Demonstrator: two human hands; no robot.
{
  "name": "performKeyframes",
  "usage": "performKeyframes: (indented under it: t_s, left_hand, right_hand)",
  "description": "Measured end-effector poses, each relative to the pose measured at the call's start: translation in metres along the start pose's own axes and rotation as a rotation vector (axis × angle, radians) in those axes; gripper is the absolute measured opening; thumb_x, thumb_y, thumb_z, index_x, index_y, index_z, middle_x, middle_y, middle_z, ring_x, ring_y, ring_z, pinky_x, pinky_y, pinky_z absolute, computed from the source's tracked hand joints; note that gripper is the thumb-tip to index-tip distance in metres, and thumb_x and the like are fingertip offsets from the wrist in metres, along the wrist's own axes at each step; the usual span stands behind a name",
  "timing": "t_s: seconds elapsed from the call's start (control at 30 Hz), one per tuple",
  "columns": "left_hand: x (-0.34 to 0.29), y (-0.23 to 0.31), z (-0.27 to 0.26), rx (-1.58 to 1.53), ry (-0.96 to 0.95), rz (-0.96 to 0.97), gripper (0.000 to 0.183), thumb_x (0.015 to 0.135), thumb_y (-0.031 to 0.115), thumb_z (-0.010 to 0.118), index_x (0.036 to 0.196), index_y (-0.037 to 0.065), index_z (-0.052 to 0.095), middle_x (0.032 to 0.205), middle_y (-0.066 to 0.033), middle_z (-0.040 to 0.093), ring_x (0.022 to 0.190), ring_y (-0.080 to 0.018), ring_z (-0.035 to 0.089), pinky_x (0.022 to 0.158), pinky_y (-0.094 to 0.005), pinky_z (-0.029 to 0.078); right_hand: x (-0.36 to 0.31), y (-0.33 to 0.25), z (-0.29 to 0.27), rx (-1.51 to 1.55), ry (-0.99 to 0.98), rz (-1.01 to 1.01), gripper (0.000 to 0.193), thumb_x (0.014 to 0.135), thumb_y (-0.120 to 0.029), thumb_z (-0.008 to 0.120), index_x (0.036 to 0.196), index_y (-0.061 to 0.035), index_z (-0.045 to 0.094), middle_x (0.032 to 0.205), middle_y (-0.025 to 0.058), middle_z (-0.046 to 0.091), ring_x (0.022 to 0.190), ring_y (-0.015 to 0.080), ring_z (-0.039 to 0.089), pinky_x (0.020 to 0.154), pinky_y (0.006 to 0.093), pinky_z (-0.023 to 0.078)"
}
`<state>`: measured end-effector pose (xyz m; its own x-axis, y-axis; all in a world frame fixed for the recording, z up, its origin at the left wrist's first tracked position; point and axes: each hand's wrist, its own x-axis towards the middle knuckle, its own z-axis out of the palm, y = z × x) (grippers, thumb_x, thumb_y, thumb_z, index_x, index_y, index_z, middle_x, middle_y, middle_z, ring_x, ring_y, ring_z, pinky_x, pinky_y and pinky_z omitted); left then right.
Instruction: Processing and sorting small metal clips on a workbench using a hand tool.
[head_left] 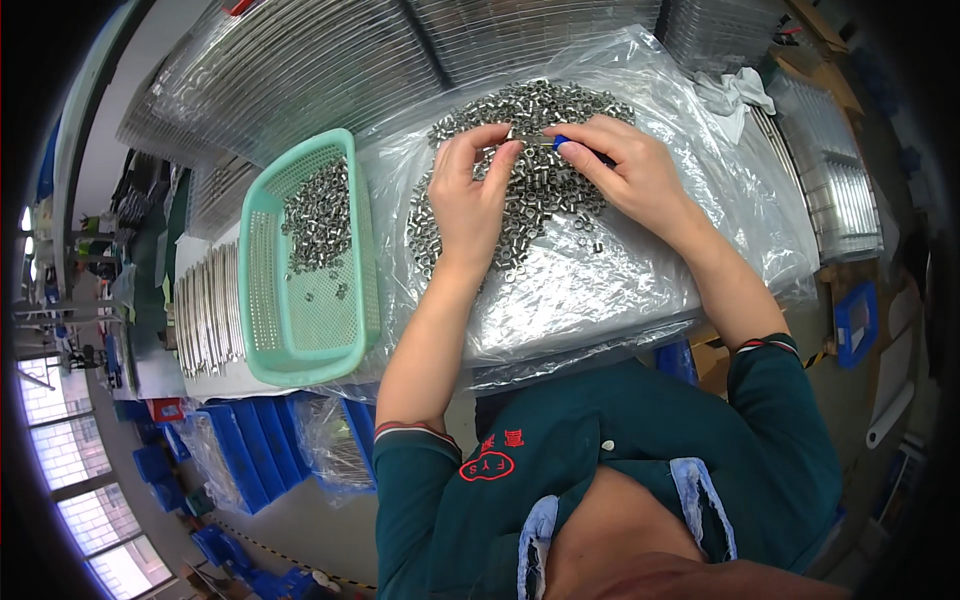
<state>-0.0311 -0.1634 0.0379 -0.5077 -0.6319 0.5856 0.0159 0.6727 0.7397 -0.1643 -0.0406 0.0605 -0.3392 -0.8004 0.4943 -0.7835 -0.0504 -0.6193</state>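
Observation:
My left hand [470, 195] is closed in a pinch over the heap, with a small shiny metal part [512, 134] at its fingertips; the part's exact shape is too small to tell. My right hand [632, 172] grips a thin tool with a blue and black handle [562, 143]. Its slim shaft points left, toward the part in my left fingers. Beneath both hands spreads a large heap of small metal ring-like pieces [540, 195] on a clear plastic sheet [600, 290]. Whether the tool's tip touches the part I cannot tell.
Left of the heap stands a pale green perforated basket [365, 300] partly filled with similar metal pieces. Stacked clear plastic trays [330, 70] line the back, with more trays [825, 170] at the right. Blue bins [255, 455] sit below the table edge at left.

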Motion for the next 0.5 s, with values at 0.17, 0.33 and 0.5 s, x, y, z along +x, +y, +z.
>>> performKeyframes:
  t_s: [0.17, 0.33, 0.5]
  left_hand:
    - [-0.0009, 0.002, 0.0004, -0.031, 0.033, -0.034, 0.016, 0.076, 0.009, 0.066, 0.089, 0.004, 0.061, 0.083, -0.005, 0.062, 0.076, -0.0143, 0.057, 0.067, -0.0254, 0.045]
    - [0.0013, 0.0047, -0.0006, 0.036, 0.054, 0.063, 0.014, 0.073, 0.01, 0.069, 0.084, 0.005, 0.062, 0.08, -0.0058, 0.062, 0.076, -0.0201, 0.057, 0.067, -0.0295, 0.045]
    - [0.0016, 0.0051, -0.0009, 0.049, 0.046, 0.078, 0.014, 0.072, 0.008, 0.068, 0.084, 0.005, 0.063, 0.079, -0.0062, 0.062, 0.074, -0.02, 0.057, 0.067, -0.0291, 0.045]
  right_hand:
    - [0.0, -0.0018, -0.0009, -0.017, -0.007, 0.0, 0.021, 0.084, -0.027, 0.056, 0.096, -0.0124, 0.064, 0.07, 0.0029, 0.055, 0.065, 0.0176, 0.055, 0.055, 0.0283, 0.043]
    - [0.0006, -0.001, -0.0009, -0.139, 0.055, -0.069, 0.02, 0.081, -0.027, 0.058, 0.093, -0.0132, 0.066, 0.069, 0.0015, 0.055, 0.063, 0.0167, 0.055, 0.053, 0.028, 0.043]
    - [0.002, 0.0017, -0.0001, -0.259, 0.145, -0.183, 0.018, 0.077, -0.026, 0.062, 0.091, -0.0153, 0.067, 0.069, -0.0007, 0.055, 0.064, 0.0155, 0.056, 0.054, 0.0276, 0.044]
